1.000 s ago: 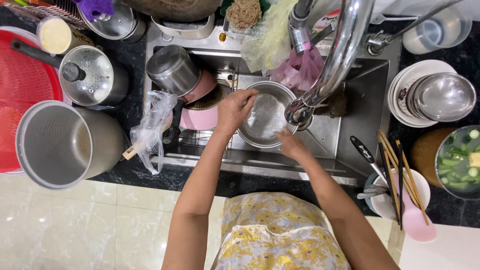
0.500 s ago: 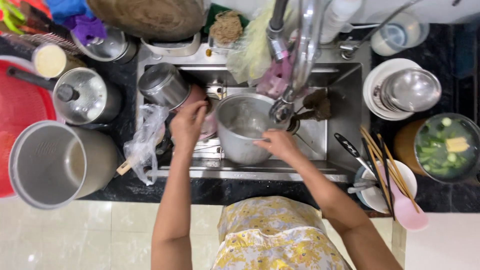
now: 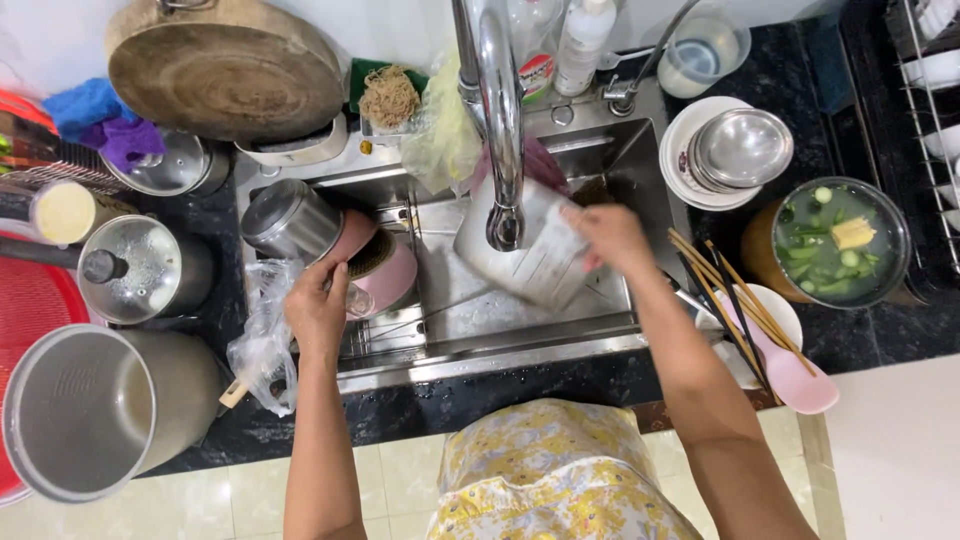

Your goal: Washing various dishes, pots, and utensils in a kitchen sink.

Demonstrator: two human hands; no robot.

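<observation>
Head view: right hand (image 3: 612,238) grips a tilted round steel pot (image 3: 530,255) under the tap for rinsing, left hand (image 3: 318,308), fingers curled, reaches the pink bowl (image 3: 390,272).

**Sink full of dishes, both hands in**

Right hand (image 3: 612,237) gripping a tilted steel pot (image 3: 535,262) mid-frame under the tap (image 3: 500,120). Left hand (image 3: 318,308) resting left of centre beside a pink bowl (image 3: 385,268). Soup pot (image 3: 838,240) at right, big steel pot (image 3: 100,410) lower left.

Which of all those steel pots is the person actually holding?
The steel pot tipped on its side in the sink, under the tap: the right hand grips its rim. The lidded pot and big empty pot stand untouched on the counter.
</observation>
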